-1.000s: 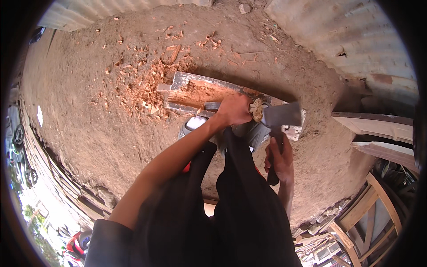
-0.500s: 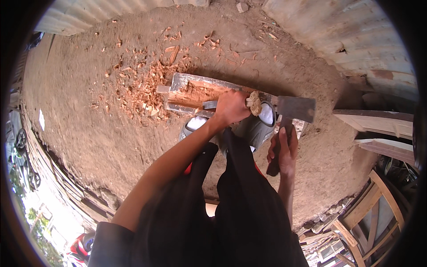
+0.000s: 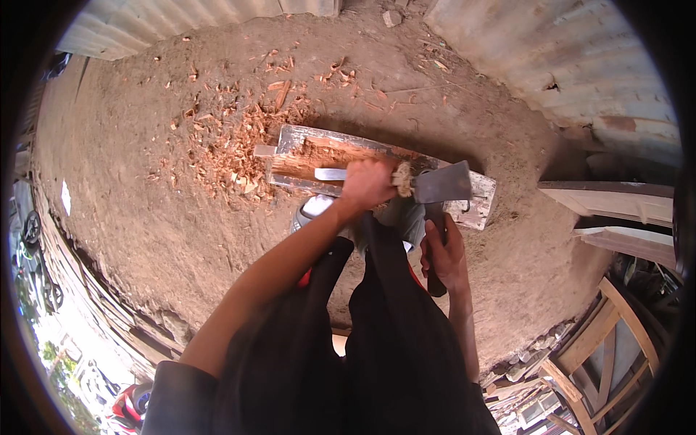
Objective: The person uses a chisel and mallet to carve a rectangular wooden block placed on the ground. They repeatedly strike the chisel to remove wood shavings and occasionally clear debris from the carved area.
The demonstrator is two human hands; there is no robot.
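"What is the biggest thing you are seeing?"

"The brown ground [image 3: 130,217]. It is filling most of the view, and a wavy tin sheet [image 3: 573,65] is showing at the top right."

"What is coming after that?"

"The wood [image 3: 291,138]. It is lying on the ground by the person's shoe [image 3: 297,217]. A long hollow [image 3: 308,165] is running along its top, with a side standing like a wall on each edge."

"What is the hollow holding?"

"It is looking rough and red-brown inside. Any loose bits in there are looking too small for me to tell."

"And next?"

"The axe [image 3: 444,183]. The right hand [image 3: 446,254] is holding its handle, fingers wrapping around it. The flat head is hovering just beside the end of the chisel [image 3: 330,175]. I am not able to tell if they are touching."

"Who is holding the chisel?"

"The left hand [image 3: 368,183]. Its fingers are clamping around it, and the shiny blade is pointing left, over the hollow's near side."

"What is smallest?"

"The chips [image 3: 232,156]. Lots are lying on the ground near the wood's left end, and some are dotting the dirt farther off."
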